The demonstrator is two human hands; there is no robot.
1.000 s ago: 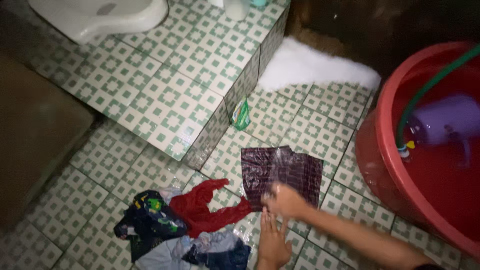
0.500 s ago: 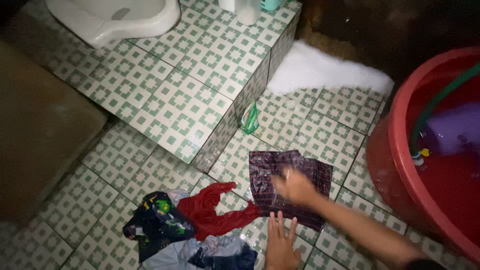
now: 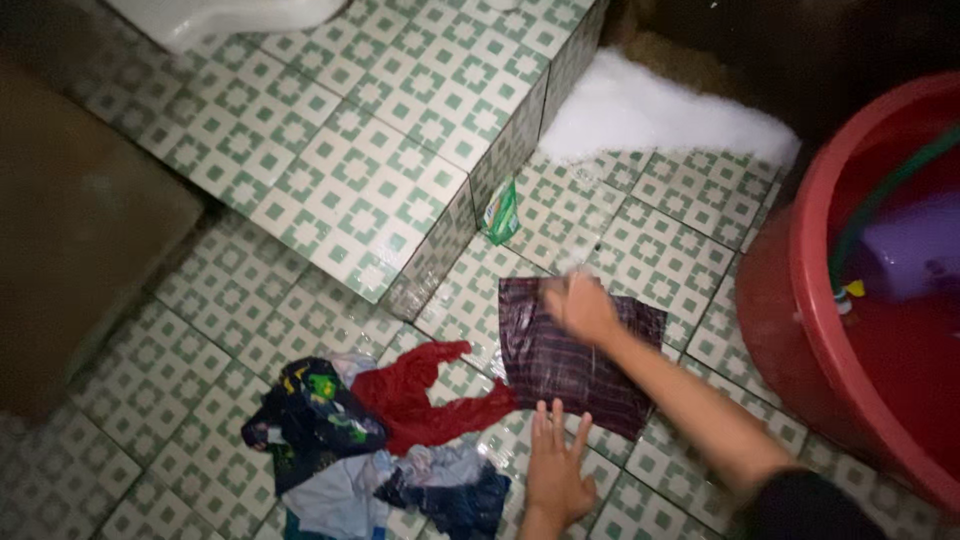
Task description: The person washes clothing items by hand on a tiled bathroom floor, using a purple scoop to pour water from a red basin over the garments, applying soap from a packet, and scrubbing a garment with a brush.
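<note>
A dark maroon striped cloth point(image 3: 560, 360) lies spread flat on the wet green-and-white tiled floor point(image 3: 660, 250). My right hand point(image 3: 580, 305) is closed and blurred at the cloth's far edge; what it holds I cannot make out. Flat on the cloth's near edge rests my left hand point(image 3: 555, 470), fingers spread. To the left of it lies a heap of wet clothes point(image 3: 370, 440), with a red garment point(image 3: 425, 395) on top and dark and pale blue pieces below.
A big red tub point(image 3: 830, 330) of water stands at the right, holding a purple dipper point(image 3: 915, 245) and a green hose point(image 3: 880, 195). White foam point(image 3: 640, 115) lies at the back. A green sachet point(image 3: 500, 212) leans on a raised tiled step point(image 3: 370, 180). A white squat pan point(image 3: 220, 15) sits top left.
My right hand has moved from the cloth's near edge up across it to its far edge. The left hand stays pressed at the near edge. The view has shifted slightly.
</note>
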